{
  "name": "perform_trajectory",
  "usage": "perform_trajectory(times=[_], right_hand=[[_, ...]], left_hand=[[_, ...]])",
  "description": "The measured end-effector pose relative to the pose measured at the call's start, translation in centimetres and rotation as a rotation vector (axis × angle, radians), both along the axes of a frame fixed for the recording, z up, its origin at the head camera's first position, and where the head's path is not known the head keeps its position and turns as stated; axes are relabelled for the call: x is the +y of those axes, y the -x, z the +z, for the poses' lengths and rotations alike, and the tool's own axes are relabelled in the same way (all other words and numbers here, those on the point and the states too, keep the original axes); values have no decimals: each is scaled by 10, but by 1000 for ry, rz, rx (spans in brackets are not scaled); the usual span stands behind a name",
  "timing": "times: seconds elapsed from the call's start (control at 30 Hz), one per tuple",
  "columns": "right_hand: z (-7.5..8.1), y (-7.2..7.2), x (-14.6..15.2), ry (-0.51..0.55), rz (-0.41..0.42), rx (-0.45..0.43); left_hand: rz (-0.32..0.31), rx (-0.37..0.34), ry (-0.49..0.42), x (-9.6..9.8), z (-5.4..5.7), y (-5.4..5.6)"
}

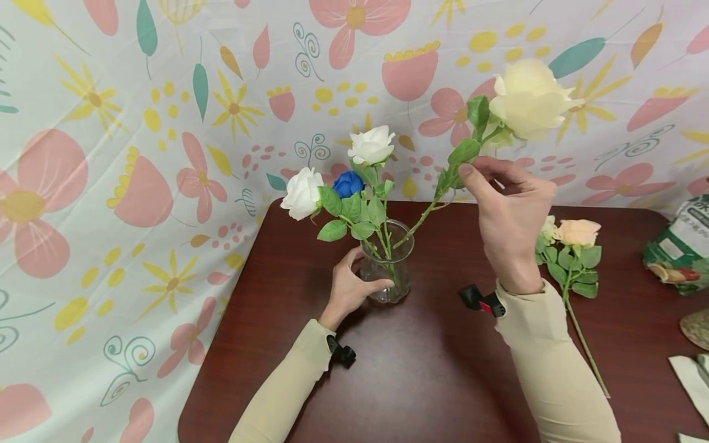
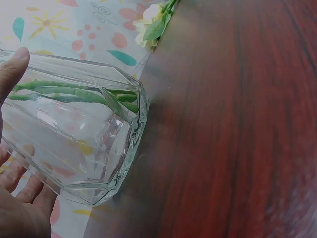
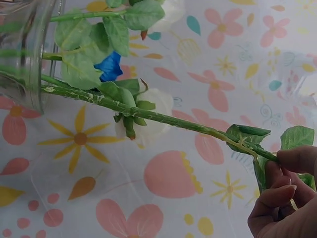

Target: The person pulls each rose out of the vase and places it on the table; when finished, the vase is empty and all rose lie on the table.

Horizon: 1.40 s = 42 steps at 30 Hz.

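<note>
A clear glass vase (image 1: 400, 283) stands on the table, with my left hand (image 1: 350, 288) wrapped round its side, thumb in front. In the left wrist view the faceted vase (image 2: 94, 163) shows green stems inside. My right hand (image 1: 512, 212) pinches the stem of a large cream rose (image 1: 528, 101) high up near its leaves. That stem (image 3: 163, 118) slants down, its lower end inside the vase mouth. Two white roses (image 1: 302, 194) and a blue rose (image 1: 348, 184) lean out of the vase on the left.
Right of the vase a peach rose (image 1: 578, 233) with a long stem lies on the dark red table (image 1: 432, 381). At the right edge are a green and white bag (image 1: 682, 243) and a partly cut-off round object (image 1: 695, 327). A floral cloth (image 1: 133, 246) hangs behind and left.
</note>
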State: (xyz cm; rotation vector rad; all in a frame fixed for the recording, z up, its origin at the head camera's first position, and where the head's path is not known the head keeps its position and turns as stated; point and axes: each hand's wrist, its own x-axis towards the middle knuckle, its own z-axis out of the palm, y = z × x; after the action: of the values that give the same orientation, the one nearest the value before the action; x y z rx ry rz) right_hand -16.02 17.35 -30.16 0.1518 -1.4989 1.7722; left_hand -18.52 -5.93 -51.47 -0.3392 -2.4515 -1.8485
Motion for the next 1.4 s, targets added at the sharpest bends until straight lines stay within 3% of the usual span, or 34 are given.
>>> perform_trajectory(times=[0.17, 0.4, 0.77, 1.07, 1.2, 1.4], right_hand=[[2, -1, 8, 51, -16, 61], [9, -4, 18, 232, -22, 72], [28, -12, 45, 263, -91, 102], [22, -22, 66, 220, -121, 71], [15, -27, 76, 195, -124, 20], [-2, -26, 100, 154, -79, -188]], left_hand=[[3, -4, 1, 1, 0, 0], [-6, -6, 1, -1, -1, 0], [-12, 21, -18, -3, -3, 1], [-10, 12, -20, -1, -3, 0], [-12, 17, -21, -1, -2, 0], [-33, 16, -47, -1, -3, 0]])
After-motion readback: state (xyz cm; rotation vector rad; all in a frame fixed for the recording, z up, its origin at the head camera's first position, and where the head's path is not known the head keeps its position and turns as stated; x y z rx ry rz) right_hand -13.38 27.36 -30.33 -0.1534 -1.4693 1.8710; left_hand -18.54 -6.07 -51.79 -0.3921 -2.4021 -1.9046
